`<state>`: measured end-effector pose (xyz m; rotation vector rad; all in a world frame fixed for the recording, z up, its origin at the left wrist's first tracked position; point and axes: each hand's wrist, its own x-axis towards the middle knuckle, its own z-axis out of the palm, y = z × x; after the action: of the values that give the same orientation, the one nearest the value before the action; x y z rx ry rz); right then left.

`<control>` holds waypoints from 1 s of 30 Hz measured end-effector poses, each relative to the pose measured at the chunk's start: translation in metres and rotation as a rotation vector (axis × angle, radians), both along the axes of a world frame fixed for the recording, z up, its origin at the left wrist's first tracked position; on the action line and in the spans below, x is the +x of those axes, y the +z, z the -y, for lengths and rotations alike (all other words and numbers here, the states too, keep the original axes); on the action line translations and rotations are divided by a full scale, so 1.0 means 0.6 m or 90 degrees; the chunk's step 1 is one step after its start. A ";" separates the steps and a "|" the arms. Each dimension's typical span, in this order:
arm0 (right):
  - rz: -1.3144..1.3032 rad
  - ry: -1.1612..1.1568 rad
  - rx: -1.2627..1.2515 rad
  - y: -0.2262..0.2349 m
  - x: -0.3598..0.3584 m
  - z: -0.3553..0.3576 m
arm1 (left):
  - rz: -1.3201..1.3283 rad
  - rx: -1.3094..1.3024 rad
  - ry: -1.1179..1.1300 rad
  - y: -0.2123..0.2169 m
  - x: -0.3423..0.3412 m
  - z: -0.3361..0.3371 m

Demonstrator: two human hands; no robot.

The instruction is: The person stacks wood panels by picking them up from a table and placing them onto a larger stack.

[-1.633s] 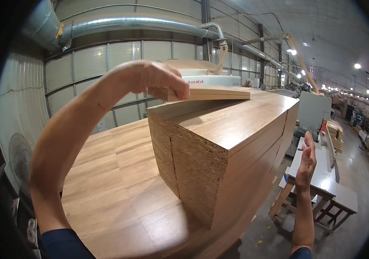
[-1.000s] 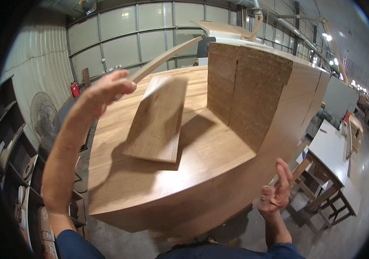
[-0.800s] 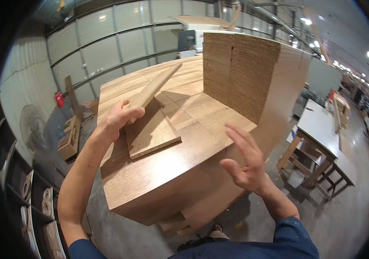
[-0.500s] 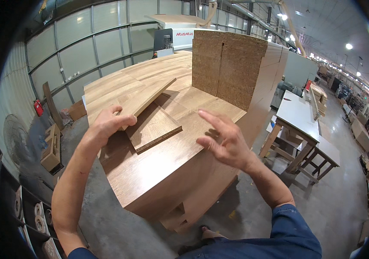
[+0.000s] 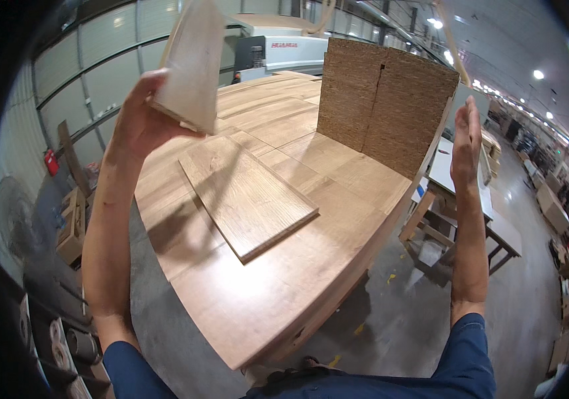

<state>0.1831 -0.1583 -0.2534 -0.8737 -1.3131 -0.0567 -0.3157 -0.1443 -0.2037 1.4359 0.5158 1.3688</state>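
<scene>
The raised wood-grain board [image 5: 194,66] is at the upper left of the frame, tilted up steeply with its pale face toward my camera and its outline softened by blur; its top runs out past the upper edge of my view. The left hand [image 5: 144,123] has it by the lower end, fingers curled around the edge on the left side and thumb reaching across underneath, so I read that as a closed hold, clear of the work surface. Below it, around the centre, I see a second wood-grain board [image 5: 251,199] lying flat and askew, with a shadow falling across it. It rests on the wood-grain panels [image 5: 231,299], laid edge to edge and filling the middle of my view down to a corner near the bottom.

Right of centre stands a squared particleboard block [image 5: 384,110], raw chip ends facing me, a dark seam down it. The right hand [image 5: 467,136] is raised at the right, fingers straight and together, seen nearly edge-on and holding nothing; I can't tell from here whether it touches the block behind it.

Farther out, I have a white-topped table [image 5: 440,166] at the right, a white machine [image 5: 294,53] at upper centre and a red fire extinguisher [image 5: 51,163] at the left.
</scene>
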 end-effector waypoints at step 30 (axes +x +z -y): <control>-0.347 -0.005 -0.168 0.106 -0.101 -0.065 | -0.010 -0.050 -0.459 -0.106 0.198 -0.640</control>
<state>0.1226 -0.1193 -0.1901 -1.0281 -0.8134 0.3346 -0.1968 0.2399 -0.2671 1.3772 0.0350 0.7505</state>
